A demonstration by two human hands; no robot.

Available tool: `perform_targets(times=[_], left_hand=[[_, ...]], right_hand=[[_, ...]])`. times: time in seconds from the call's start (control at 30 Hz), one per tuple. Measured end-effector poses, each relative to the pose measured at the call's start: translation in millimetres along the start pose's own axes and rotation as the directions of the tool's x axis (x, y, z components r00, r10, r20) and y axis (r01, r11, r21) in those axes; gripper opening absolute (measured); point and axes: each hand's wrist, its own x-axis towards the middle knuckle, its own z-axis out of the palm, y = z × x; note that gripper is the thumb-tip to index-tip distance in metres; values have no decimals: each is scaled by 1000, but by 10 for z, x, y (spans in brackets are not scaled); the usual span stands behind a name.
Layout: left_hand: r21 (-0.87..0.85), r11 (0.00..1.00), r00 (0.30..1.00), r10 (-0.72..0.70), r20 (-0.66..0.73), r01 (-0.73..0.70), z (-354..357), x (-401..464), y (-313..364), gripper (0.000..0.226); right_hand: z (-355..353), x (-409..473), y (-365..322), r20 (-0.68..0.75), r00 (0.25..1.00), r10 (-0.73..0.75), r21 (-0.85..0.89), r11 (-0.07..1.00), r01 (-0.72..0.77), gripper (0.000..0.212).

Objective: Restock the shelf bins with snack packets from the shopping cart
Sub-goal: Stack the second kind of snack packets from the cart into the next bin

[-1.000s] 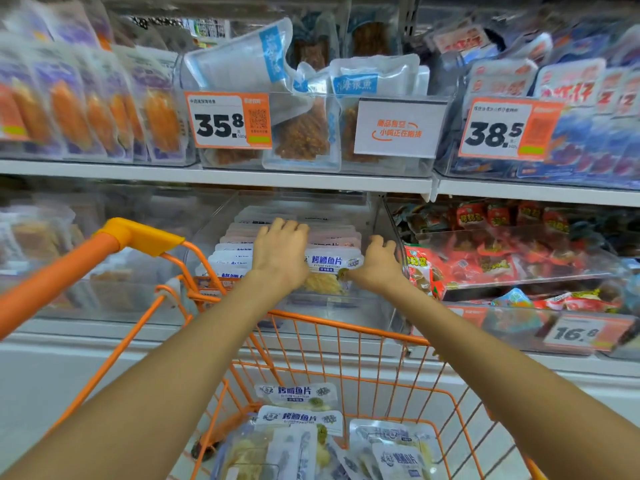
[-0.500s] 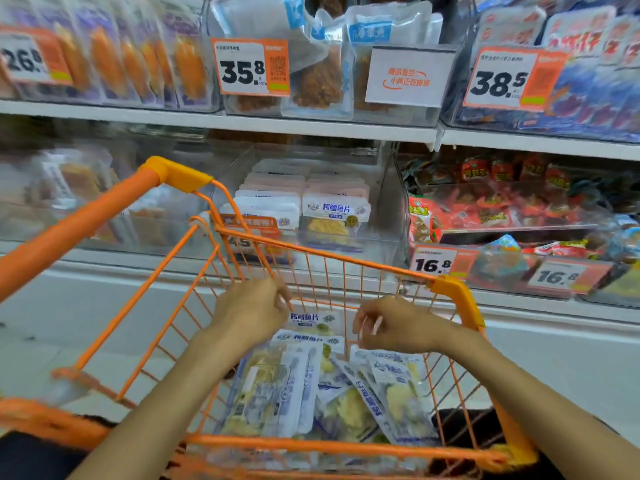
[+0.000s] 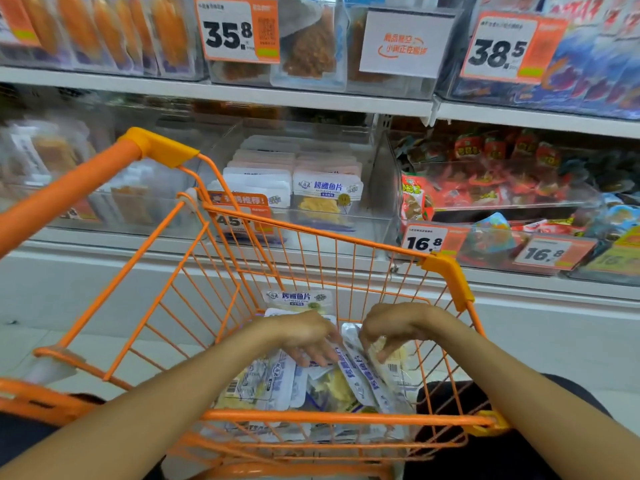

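Your left hand (image 3: 308,336) and right hand (image 3: 393,327) were both down inside the cart (image 3: 311,415), at the lower centre of the frame. Your left fingers lay fairly straight on top of the packets (image 3: 263,379), pressing on them more than gripping. Your right fingers were curled down onto a packet standing on edge between the two hands; whether they had truly pinched it, I cannot tell, because the fingertips were blurred against the film.

The cart was orange wire mesh with thick rounded rails and yellower plastic corner caps. The packets were flat, glossy white pouches with blue lettering and a clear window showing pale yellow flakes; they lay heaped and overlapping, so the lower ones were hidden.

Beyond the cart, at mid-frame, the bin (image 3: 346,226) was clear, hard plastic with like packets standing in rows; the cart rim covered its left front and part of a price tag (image 3: 242,216). The upper shelf (image 3: 214,90) was white, its goods cut off by the frame's top edge.
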Motion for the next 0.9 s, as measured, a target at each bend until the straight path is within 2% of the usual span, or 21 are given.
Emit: perform_targets(times=[0.1,0.17,0.2,0.27,0.3,0.33,0.4,0.47,0.53,0.63,0.7,0.73,0.8,0.83,0.9], left_hand=[[-245,969,1000,-28,3,28,-33,20,-53,55],[-354,934,999,-48,-9,42,-75,51,-81,65],[-361,931,998,-62,-22,50,-69,51,-84,62],[-267,961,992,-94,-78,70,-61,31,-83,41],[-210,975,987,-107,-118,80,-61,39,-87,33],[-139,987,980,-101,-170,77,-88,32,-92,35],[-42,999,973,-29,-227,20,-194,-3,-64,52],[-26,999,971,31,-237,-38,-353,-81,-38,60],[-46,998,974,34,-223,-45,-487,-160,-16,57],[-135,990,989,5,-151,-25,-587,-195,-46,26],[-240,970,991,3,-132,-35,-631,-185,-85,17],[-263,964,990,6,-137,-42,-652,-173,-110,19],[-260,965,983,-28,-183,-21,-688,-136,-160,27],[-245,969,974,-70,-217,15,-700,-124,-192,31],[-207,974,957,-147,-251,96,-704,-121,-212,34]], right_hand=[[-33,7,-30,-36,998,-52,126,990,56,19],[-49,4,-56,27,996,-89,200,976,82,36],[-56,10,-54,75,992,-98,225,971,78,42],[-58,14,-28,143,984,-101,194,978,73,48],[-53,17,-17,121,988,-96,127,989,80,48],[-55,13,-22,49,994,-97,25,995,96,47],[-84,21,5,-116,987,-109,-157,983,90,51],[-128,32,18,-149,981,-125,-211,973,92,74],[-142,54,20,-136,979,-152,-133,982,133,80],[-133,58,-12,-211,960,-184,103,973,209,52],[-131,52,-5,-202,969,-142,284,938,197,46],[-121,56,12,-193,975,-110,269,950,161,47],[-67,69,60,-198,980,5,-49,999,-15,55],[0,87,76,-180,983,45,-210,974,-83,61],[119,148,135,-107,983,147,-351,920,-176,72]])
